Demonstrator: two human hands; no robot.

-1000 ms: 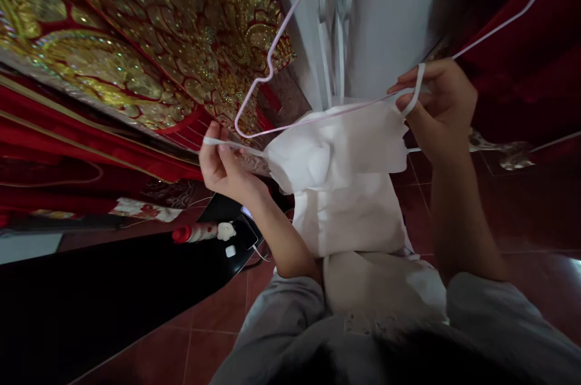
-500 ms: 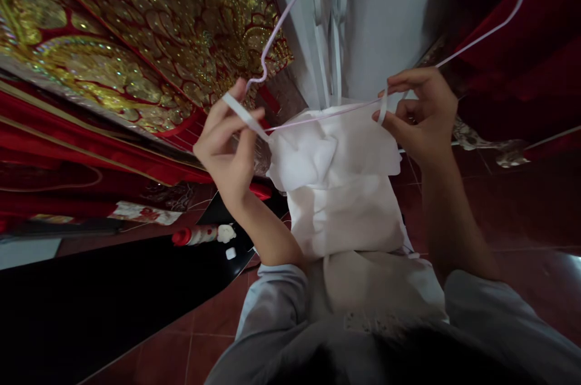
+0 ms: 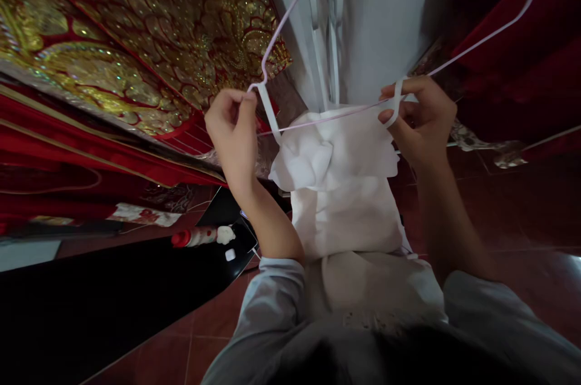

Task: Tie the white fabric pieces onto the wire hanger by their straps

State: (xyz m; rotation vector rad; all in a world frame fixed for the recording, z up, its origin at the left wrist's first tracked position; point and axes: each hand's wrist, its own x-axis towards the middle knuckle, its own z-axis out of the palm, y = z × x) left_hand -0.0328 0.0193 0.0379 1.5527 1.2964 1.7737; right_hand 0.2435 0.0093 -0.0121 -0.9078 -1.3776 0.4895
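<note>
A pale pink wire clothes hanger (image 3: pixel 290 14) is held in front of me. My left hand (image 3: pixel 231 137) pinches its left corner between thumb and fingers. A white strap (image 3: pixel 270 112) passes over the hanger's left notch and runs down to a white garment (image 3: pixel 342 176), which hangs below the bottom wire. My right hand (image 3: pixel 422 121) is by the hanger's right side, with thumb and fingers through a second white strap loop (image 3: pixel 397 100), stretching it around the wire. The right corner of the hanger sticks out beyond this hand.
Red garments with gold sequins (image 3: pixel 181 22) hang on the left, dark red cloth (image 3: pixel 535 70) on the right. A grey-white panel (image 3: pixel 385 28) stands ahead. On a black tabletop (image 3: pixel 113 306) lie a red-capped bottle (image 3: pixel 197 236), a small white case (image 3: pixel 230 255) and a phone (image 3: pixel 245 233).
The left strap came off my left fingers and now sits over the hanger's left notch. My left hand closed on the hanger corner. The right hand moved little, its loop still stretched.
</note>
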